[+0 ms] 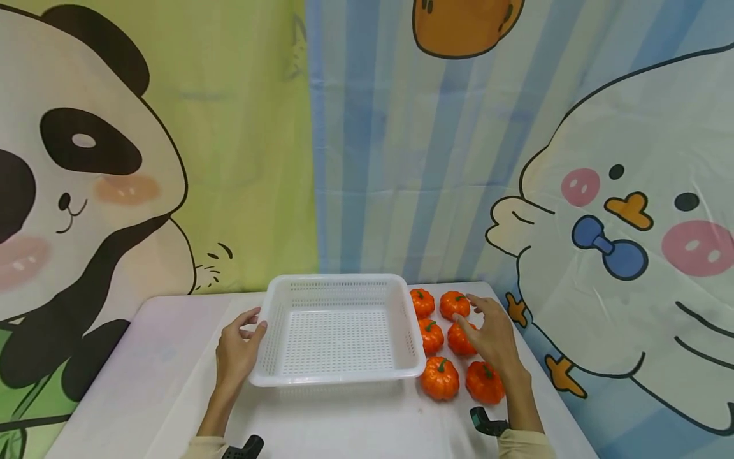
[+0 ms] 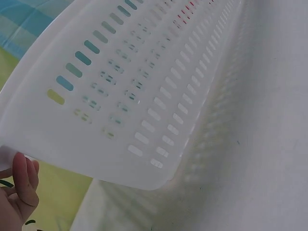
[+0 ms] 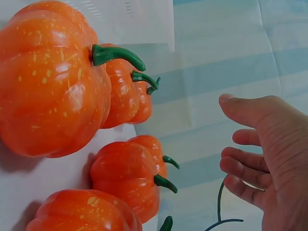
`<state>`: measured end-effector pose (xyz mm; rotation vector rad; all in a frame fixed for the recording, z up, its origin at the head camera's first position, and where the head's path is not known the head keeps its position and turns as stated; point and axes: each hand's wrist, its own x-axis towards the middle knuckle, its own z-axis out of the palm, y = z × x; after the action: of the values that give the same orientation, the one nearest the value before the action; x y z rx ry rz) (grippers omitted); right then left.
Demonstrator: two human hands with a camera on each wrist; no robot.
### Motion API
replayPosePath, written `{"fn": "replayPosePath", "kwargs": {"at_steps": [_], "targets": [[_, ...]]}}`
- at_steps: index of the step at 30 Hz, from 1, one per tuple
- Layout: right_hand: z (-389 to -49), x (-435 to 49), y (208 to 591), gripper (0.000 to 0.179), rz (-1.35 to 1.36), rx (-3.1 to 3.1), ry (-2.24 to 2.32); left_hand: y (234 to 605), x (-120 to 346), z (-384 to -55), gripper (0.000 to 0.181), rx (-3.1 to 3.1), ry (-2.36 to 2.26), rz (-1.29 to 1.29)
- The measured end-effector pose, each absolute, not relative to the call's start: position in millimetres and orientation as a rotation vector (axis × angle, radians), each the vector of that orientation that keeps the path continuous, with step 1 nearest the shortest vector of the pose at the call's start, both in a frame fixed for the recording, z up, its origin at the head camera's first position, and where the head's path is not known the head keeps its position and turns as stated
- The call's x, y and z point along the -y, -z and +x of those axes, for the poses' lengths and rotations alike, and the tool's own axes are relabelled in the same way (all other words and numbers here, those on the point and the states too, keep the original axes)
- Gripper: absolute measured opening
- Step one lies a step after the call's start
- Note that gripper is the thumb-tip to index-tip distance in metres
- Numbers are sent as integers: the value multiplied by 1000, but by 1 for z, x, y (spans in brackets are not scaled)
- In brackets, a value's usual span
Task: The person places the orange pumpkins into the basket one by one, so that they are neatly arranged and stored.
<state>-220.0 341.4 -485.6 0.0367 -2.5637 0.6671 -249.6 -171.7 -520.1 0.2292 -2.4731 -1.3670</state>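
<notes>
A white plastic basket (image 1: 338,376) with slotted walls stands at the middle of the table. My left hand (image 1: 236,350) is at its left side, the thumb and fingers bent around the rim. In the left wrist view, fingertips of that hand (image 2: 21,192) meet the rim at a corner of the basket (image 2: 96,149). Several small orange pumpkins (image 1: 440,379) with green stems stand in two columns to the right of the basket. Over the right column hovers my right hand (image 1: 496,335), fingers parted and loosely bent. The right wrist view shows nothing in this hand (image 3: 269,154), apart from the pumpkins (image 3: 53,82).
The white table (image 1: 172,357) carries the basket and the pumpkins. Behind it hangs a printed cloth (image 1: 390,159) with cartoon animals, reaching down to the table's back and right edges. Black wrist devices (image 1: 487,422) sit by both sleeves.
</notes>
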Motion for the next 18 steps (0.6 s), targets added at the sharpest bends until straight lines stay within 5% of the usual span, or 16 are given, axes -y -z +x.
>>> {"fn": "replayPosePath", "kwargs": {"at_steps": [18], "targets": [[-239,-349,486,76,-77,2689,-701,524,173,-254,42,2454,1396,249]]}}
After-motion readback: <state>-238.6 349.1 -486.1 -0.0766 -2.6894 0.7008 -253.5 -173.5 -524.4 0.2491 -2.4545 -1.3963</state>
